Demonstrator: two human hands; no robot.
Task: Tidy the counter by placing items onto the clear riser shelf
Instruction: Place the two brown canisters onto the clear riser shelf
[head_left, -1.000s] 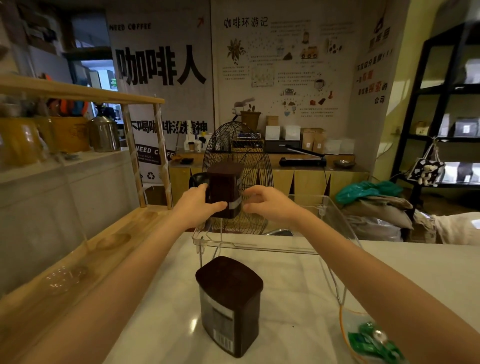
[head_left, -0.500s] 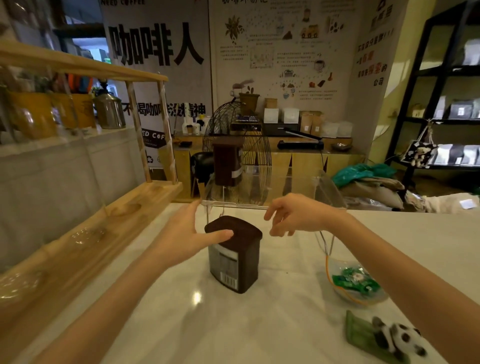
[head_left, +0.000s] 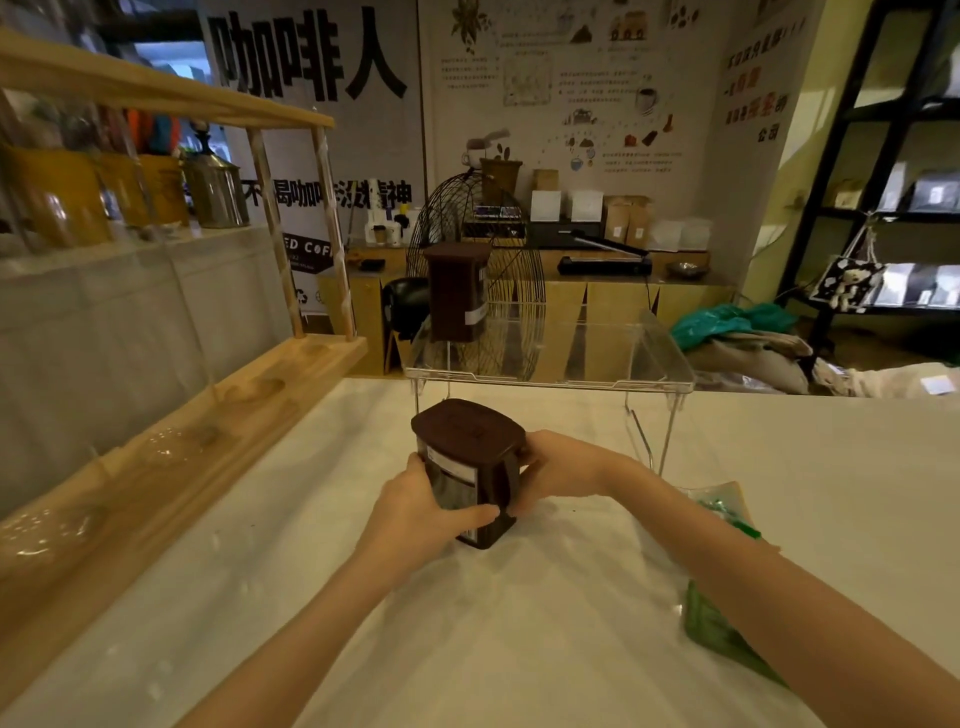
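Note:
A dark brown lidded canister (head_left: 467, 457) stands on the white counter (head_left: 519, 623), just in front of the clear riser shelf (head_left: 597, 382). My left hand (head_left: 421, 512) grips its left side and front. My right hand (head_left: 556, 467) wraps its right side. A second brown canister (head_left: 457, 291) stands upright on the left end of the riser shelf, with no hand on it.
A wooden rack (head_left: 171, 457) with round hollows runs along the counter's left side. A glass bowl of green packets (head_left: 722, 506) and a green packet (head_left: 722, 636) lie at the right, partly behind my right forearm. A wire fan guard (head_left: 498, 249) stands behind the riser.
Both hands let go of the canister set on the riser, drew back toward me and closed around the second canister on the counter.

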